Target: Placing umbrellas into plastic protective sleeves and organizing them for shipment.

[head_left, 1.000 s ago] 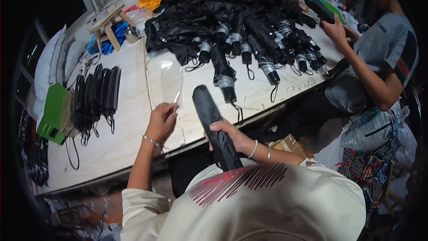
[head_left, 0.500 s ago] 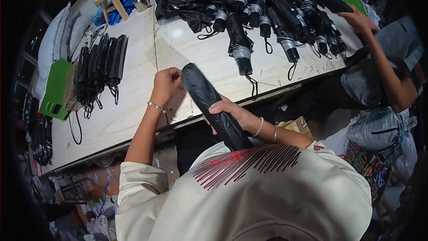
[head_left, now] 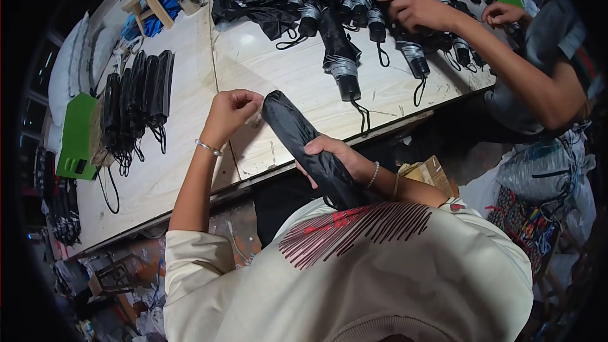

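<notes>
A folded black umbrella slants up and leftward over the table's front edge, its lower end close against my shirt. My right hand is wrapped round its middle, thumb on top. Beside the umbrella's upper tip, my left hand is closed in a pinch; what lies between its fingertips is too small to make out. Farther off on the table lies a pile of black umbrellas with silvery ribs and wrist loops showing. To the left sits a row of neatly folded black umbrellas.
At the right, a co-worker's hand reaches over the umbrella pile. A green box stands beside the folded row. A small wooden stool and a metal pot are at the far left. The pale tabletop ends just before me.
The co-worker's arm has swung left over the pile, and the umbrella held there at the right has left that hand. My hands have shifted only slightly; my right still grips its umbrella.
</notes>
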The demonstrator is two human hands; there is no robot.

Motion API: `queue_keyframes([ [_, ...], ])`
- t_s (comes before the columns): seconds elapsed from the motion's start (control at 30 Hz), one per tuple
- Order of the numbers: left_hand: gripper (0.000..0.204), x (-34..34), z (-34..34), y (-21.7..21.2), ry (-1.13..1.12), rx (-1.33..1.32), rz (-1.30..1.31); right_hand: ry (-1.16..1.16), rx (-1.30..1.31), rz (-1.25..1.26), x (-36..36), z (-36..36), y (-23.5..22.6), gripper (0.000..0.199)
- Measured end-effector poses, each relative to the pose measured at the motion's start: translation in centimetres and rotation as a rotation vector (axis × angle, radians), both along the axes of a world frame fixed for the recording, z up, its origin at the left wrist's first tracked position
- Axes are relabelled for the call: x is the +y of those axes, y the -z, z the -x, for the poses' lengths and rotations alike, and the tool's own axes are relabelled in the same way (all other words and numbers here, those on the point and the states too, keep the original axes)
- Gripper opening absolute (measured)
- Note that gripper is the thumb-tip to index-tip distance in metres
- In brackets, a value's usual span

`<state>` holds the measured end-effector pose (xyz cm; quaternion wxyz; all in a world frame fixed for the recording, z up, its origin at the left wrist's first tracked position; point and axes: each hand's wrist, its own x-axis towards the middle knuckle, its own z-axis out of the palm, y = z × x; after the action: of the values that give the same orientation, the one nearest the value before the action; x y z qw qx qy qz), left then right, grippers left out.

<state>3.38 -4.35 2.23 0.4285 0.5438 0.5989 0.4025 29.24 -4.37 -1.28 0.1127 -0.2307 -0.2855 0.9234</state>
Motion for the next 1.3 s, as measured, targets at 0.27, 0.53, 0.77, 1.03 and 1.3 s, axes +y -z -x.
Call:
queue_keyframes([
  [0.27,0.012,-0.8,-0.7,-1.8,0.063,0.401,-0.294,-0.033,0.001,0.105,-0.4,-0.5,-0.6,0.033],
  [0.53,0.015,-1.0,-1.6,-3.4,0.112,0.408,-0.310,0.026,-0.064,-0.071,-1.3,-0.9,-1.4,0.037],
  [0.77,0.017,1.0,0.0,-0.7,-0.040,0.358,-0.019,-0.127,0.046,0.123,-1.2,-0.8,-1.6,0.034],
  [1.03,0.020,1.2,0.2,0.2,0.208,-0.031,0.095,-0.211,0.339,0.367,0.0,-0.7,3.2,0.038],
  [1.3,0.020,0.7,-1.0,-1.4,0.216,0.323,-0.181,-0.130,0.333,0.356,-0.7,-1.0,3.6,0.043],
])
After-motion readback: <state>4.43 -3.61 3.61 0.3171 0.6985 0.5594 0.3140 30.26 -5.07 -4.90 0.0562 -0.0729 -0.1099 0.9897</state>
